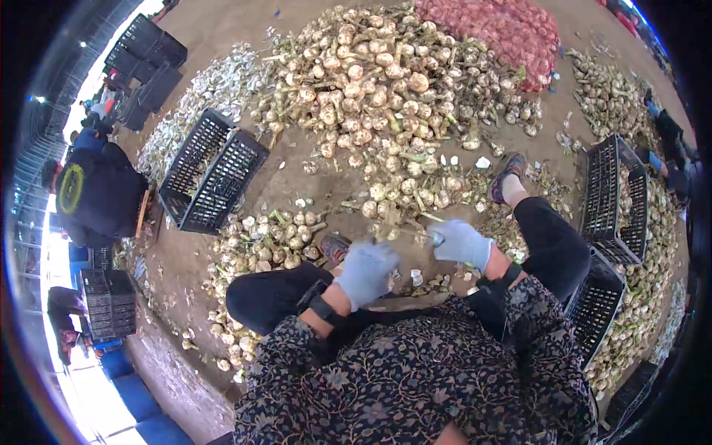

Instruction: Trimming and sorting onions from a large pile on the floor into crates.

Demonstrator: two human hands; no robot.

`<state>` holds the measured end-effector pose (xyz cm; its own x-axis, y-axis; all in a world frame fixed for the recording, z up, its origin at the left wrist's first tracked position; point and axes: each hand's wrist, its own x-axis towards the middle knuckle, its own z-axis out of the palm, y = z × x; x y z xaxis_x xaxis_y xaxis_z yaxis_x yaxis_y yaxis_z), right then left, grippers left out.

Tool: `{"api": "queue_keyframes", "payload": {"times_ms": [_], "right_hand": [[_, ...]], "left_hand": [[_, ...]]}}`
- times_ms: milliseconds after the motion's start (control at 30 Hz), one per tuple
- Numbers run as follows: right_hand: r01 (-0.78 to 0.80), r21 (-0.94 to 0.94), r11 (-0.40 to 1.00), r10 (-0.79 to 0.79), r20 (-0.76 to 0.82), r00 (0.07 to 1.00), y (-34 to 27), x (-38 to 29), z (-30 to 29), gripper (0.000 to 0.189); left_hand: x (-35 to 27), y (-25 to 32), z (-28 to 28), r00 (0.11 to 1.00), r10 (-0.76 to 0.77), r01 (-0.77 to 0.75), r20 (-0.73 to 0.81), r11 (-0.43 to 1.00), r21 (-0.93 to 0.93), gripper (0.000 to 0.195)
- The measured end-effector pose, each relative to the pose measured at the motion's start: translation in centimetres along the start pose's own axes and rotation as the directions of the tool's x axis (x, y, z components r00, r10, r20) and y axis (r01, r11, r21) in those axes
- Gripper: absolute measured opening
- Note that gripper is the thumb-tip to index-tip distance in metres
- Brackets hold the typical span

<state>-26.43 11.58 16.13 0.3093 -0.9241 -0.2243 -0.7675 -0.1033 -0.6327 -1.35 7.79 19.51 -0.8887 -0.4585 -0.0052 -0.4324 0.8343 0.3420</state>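
Observation:
Both of my hands wear pale knitted gloves and are held in front of my lap. My left hand (367,272) has its fingers curled, and what it may hold is hidden and blurred. My right hand (461,243) is closed around a tool handle (437,238), whose thin blurred end points towards my left hand. Just beyond the hands lie garlic bulbs with stems (411,192), at the near edge of a large heap of garlic (378,83). A smaller pile of garlic bulbs (272,242) lies to the left, by my knee. White peel scraps (416,277) lie on the ground between my legs.
A black plastic crate (222,183) stands at the left, near a pile of pale peelings (217,83). More crates (603,194) stand at the right beside further garlic. A red mesh sack (500,33) lies behind the heap. A person (100,189) sits at the left; others are farther off.

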Motion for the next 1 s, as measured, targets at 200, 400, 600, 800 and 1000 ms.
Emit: {"api": "queue_keyframes", "payload": {"times_ms": [200, 400, 600, 800, 1000], "right_hand": [[-0.341, -0.106, 0.934, 0.339, -0.035, 0.940, 8.5, -2.7, -0.3, 0.025], [-0.256, 0.610, 0.750, 0.523, -0.311, 0.793, 4.2, -2.7, -1.6, 0.029], [-0.412, 0.862, 0.294, 0.810, 0.005, 0.587, -2.3, -12.9, -7.1, 0.020], [-0.570, 0.745, 0.346, 0.918, -0.143, 0.371, -4.6, -18.2, -6.1, 0.017], [-0.591, 0.785, 0.186, 0.955, -0.285, -0.078, -12.9, -26.7, -4.3, 0.017]], "left_hand": [[-6.9, -10.6, -7.6, 0.561, -0.748, 0.672, 0.356, 0.662, 0.333, 0.040], [-7.9, -24.2, -3.7, 0.422, -0.750, 0.717, 0.509, 0.619, 0.319, 0.056], [8.0, -24.2, 9.8, 0.758, -0.370, 0.484, 0.537, 0.871, -0.083, 0.055], [12.0, -21.6, 17.4, 0.593, -0.553, 0.647, 0.586, 0.760, 0.062, 0.055], [9.0, -22.6, 18.4, 0.528, -0.431, 0.551, 0.732, 0.830, 0.090, 0.077]]}}
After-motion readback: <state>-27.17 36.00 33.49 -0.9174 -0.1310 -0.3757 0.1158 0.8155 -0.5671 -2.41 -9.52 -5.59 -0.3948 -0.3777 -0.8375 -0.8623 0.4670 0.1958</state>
